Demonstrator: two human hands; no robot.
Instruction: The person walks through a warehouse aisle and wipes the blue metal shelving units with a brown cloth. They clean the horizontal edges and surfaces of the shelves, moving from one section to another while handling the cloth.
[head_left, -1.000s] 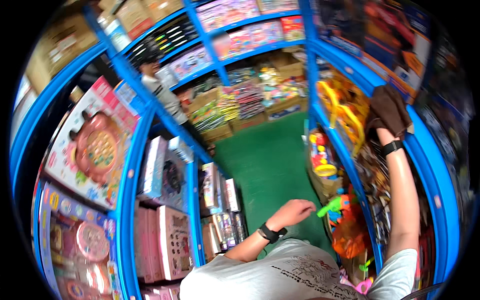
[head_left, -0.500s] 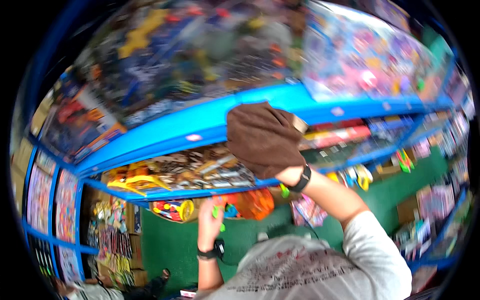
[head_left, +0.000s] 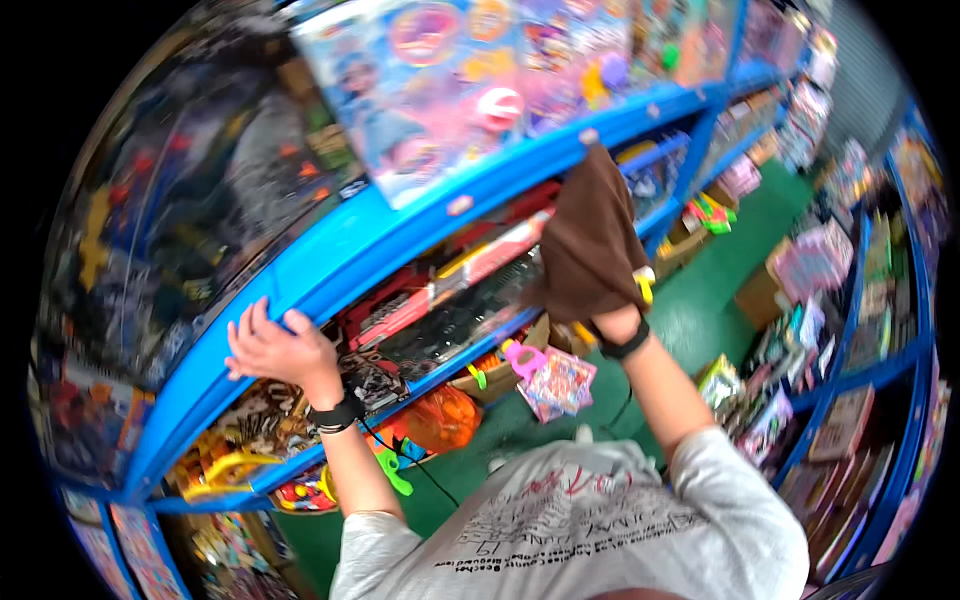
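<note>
My right hand [head_left: 617,323], right of centre, is mostly hidden by the brown cloth [head_left: 592,235]; I can't tell how far its fingers close. The cloth looks light, limp and unbreakable, easiest gripped bunched mid-fabric. My left hand [head_left: 288,350], left of frame, has loosely spread, empty fingers before the blue shelf edge [head_left: 345,252].

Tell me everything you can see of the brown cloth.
The brown cloth is plain and dark, with no pattern visible, and looks like soft, thin fabric. It hangs in loose folds, narrowing to a point at the top and widening below. It covers most of the right hand, hiding the fingers, so the grip cannot be told. It overlaps the blue shelf edge in view; whether it touches that edge is unclear.
</note>
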